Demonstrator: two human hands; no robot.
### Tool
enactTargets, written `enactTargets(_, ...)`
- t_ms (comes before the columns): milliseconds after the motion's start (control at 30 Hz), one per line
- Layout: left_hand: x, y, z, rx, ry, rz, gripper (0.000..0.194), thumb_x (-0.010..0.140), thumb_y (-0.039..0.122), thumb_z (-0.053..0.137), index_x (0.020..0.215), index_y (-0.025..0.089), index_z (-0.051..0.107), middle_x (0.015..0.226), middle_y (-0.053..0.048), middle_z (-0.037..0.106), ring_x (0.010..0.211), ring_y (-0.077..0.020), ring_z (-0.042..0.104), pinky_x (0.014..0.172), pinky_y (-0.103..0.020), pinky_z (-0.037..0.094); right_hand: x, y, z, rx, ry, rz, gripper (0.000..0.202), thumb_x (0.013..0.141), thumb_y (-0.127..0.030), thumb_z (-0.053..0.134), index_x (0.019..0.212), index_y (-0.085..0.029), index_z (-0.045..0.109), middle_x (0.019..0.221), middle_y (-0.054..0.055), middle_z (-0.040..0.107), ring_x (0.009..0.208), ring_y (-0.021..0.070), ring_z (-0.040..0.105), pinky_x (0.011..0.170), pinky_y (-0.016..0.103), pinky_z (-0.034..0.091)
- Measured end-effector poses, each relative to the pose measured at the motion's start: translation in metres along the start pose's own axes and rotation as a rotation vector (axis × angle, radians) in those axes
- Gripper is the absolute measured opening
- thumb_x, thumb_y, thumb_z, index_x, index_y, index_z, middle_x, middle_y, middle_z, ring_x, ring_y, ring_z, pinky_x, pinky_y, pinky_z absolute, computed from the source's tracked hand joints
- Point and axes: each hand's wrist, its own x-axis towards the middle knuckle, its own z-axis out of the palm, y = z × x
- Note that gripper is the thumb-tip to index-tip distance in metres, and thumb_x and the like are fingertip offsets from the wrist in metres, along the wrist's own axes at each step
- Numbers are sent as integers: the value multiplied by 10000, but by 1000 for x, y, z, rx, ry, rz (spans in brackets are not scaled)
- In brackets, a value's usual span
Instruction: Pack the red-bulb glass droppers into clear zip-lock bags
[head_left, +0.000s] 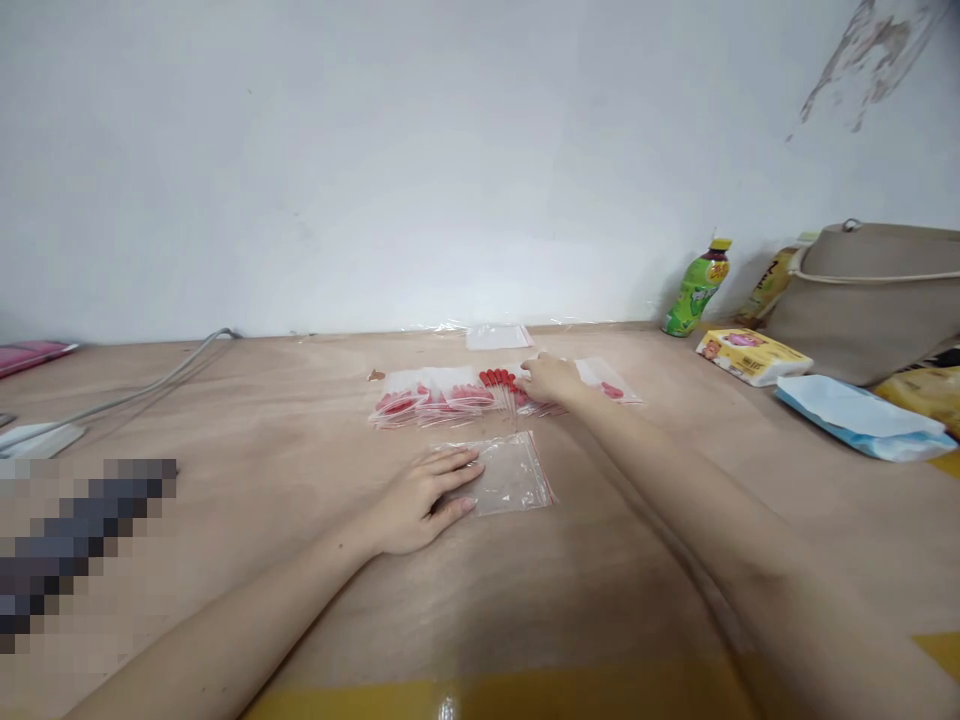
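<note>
My left hand (420, 505) lies spread, unclenched, on bag (511, 477), lower centre; right hand (553, 380) by red sticks (495, 379), can't tell grip.

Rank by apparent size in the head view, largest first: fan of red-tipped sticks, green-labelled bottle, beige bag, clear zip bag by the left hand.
1. Beige bag
2. Clear zip bag, partly covered
3. Green-labelled bottle
4. Fan of red-tipped sticks
</note>
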Motion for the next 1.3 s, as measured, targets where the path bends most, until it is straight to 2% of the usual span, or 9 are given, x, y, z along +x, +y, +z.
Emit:
enactTargets(100,0,2,-1,6,-4,-12,434,903,370,407,1317,239,394,1379,-52,364,1273,-209,321,1045,-417,269,10,-9,-1,-16,-76,19,362,755,-365,514,1051,-187,619,1173,170,533,1084,327,478,922,532,242)
enactTargets(200,0,3,-1,8,1,-13,434,901,367,410,1317,247,391,1377,-47,367,1274,-210,319,1046,-423,267,17,-10,1,29,-130,13,343,706,-303,556,1036,-245,633,1183,133,545,1091,322,474,930,536,234)
enactTargets(433,1,2,1,3,19,3,434,903,368,408,1320,254,385,1377,-49,367,1270,-214,326,1039,-426,276,18,-2,9,226,-61,87,309,643,-295,575,940,-274,659,1025,62,640,1019,277,518,886,465,303)
enactTargets(567,0,1,1,-26,30,10,428,900,364,415,1315,257,395,1374,-47,374,1266,-223,333,1041,-433,273,14,-1,5,391,-46,113,166,603,-254,588,735,-198,672,710,34,660,794,213,583,792,377,374)
enactTargets(633,0,1,1,-29,31,11,428,900,365,417,1314,257,396,1371,-48,378,1265,-226,334,1040,-436,271,10,1,-1,493,-25,99,157,607,-256,584,721,-169,648,661,21,642,680,163,576,698,299,405)
enactTargets(733,0,0,1,-21,30,9,429,902,368,411,1317,260,391,1370,-48,380,1263,-221,336,1036,-431,279,-1,9,-12,686,41,56,222,657,-280,534,839,-159,578,753,23,644,596,101,536,573,224,402)
enactTargets(900,1,2,0,4,29,-2,427,898,379,413,1308,259,404,1362,-43,393,1259,-220,340,1039,-438,266,-36,32,-18,1382,297,17,280,622,-280,529,873,-198,438,723,-3,601,532,77,488,535,223,396)
enactTargets(1000,1,3,-1,15,20,-5,427,900,380,409,1311,265,399,1368,-41,384,1263,-219,334,1046,-448,246,-63,43,-6,1452,382,128,375,595,-303,557,933,-223,415,688,-40,564,512,78,491,528,228,401)
enactTargets(1300,-1,2,-3,17,-15,-24,417,919,382,373,1324,283,371,1389,-25,347,1279,-220,305,1055,-449,217,-106,38,25,1684,312,280,365,576,-264,637,878,-222,437,641,-54,571,510,75,527,535,214,421)
